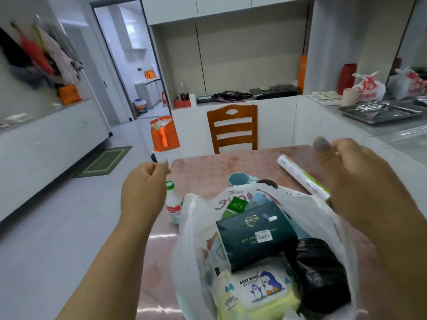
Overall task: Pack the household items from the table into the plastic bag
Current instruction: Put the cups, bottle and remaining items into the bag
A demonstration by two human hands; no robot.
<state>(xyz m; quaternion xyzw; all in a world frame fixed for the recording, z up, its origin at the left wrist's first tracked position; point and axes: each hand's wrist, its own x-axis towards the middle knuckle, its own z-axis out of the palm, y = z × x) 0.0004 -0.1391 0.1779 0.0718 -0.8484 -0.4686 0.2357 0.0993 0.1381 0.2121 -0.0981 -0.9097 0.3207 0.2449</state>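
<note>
A white plastic bag (187,218) stands open on the pink table (203,172). Inside it lie a dark green tissue pack (254,239), a baby wipes pack (261,287), a black roll (321,271) and a small green packet (235,205). My left hand (143,188) hovers above the bag's left side with thumb and finger pinched together, nothing seen in it. My right hand (360,181) hangs over the bag's right side, fingers loosely apart. On the table outside the bag are a small white bottle with a green cap (173,206), a white and green roll (300,176) and a blue cup (238,180).
A wooden chair (232,128) stands at the table's far side. An orange bag (164,133) sits on the floor to its left. White counters run along both sides; a metal tray (379,112) lies on the right one.
</note>
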